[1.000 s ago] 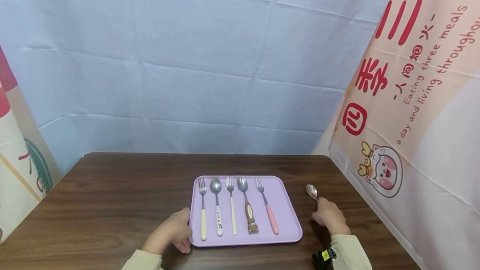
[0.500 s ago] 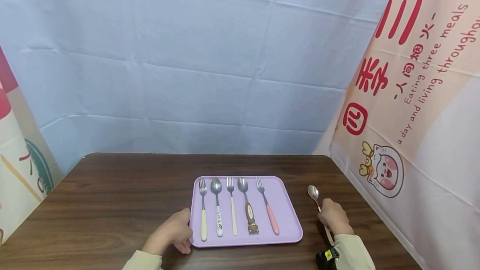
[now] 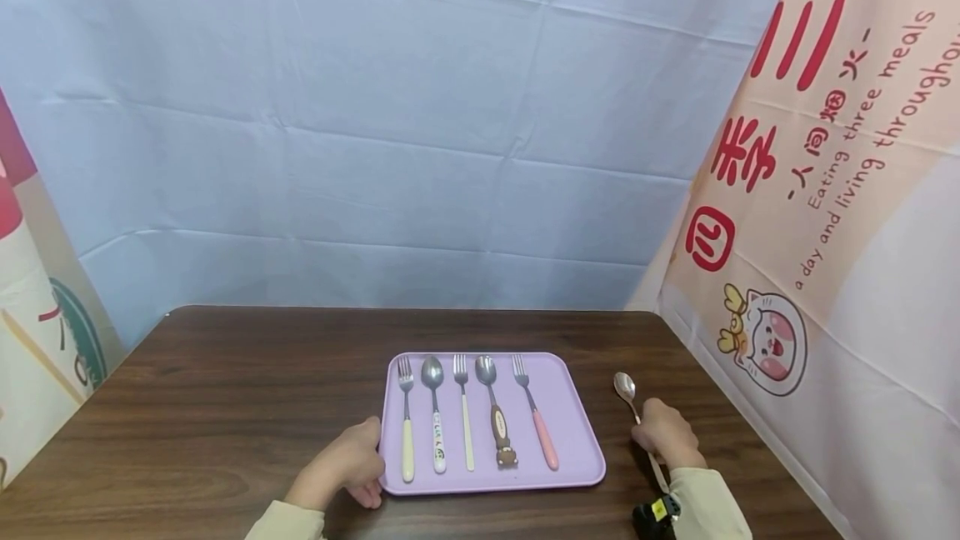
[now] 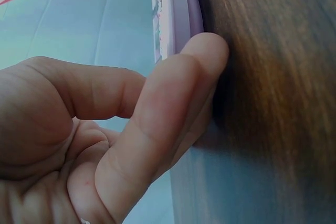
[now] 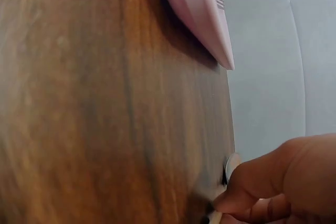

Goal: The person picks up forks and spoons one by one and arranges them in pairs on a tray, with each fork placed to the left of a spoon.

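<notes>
My left hand [image 3: 350, 462] grips the lilac tray [image 3: 577, 440] by its left edge, fingers at the rim; in the left wrist view the fingertips [image 4: 207, 51] meet the tray's side, close to the tabletop. On the tray lie a cream-handled fork [image 3: 407, 440], a spoon with a patterned white handle [image 3: 438, 440], a slim white-handled fork [image 3: 466, 423], a brown bear-handled spoon [image 3: 498, 423] and a pink-handled fork [image 3: 543, 436]. Right of the tray, my right hand [image 3: 667, 430] pinches the pale handle of a silver spoon [image 3: 625, 387], whose bowl points away from me.
A dark wood table [image 3: 247, 407] carries everything. Behind it hangs a pale blue cloth [image 3: 375, 123], and a printed cloth [image 3: 847, 215] runs along the right side. A small black device with a yellow label [image 3: 660, 510] sits at my right wrist.
From a second ago, my right hand has shifted slightly right, and the spoon's handle has come into view below it. Since half a second ago it has barely moved. Left hand and tray stay put.
</notes>
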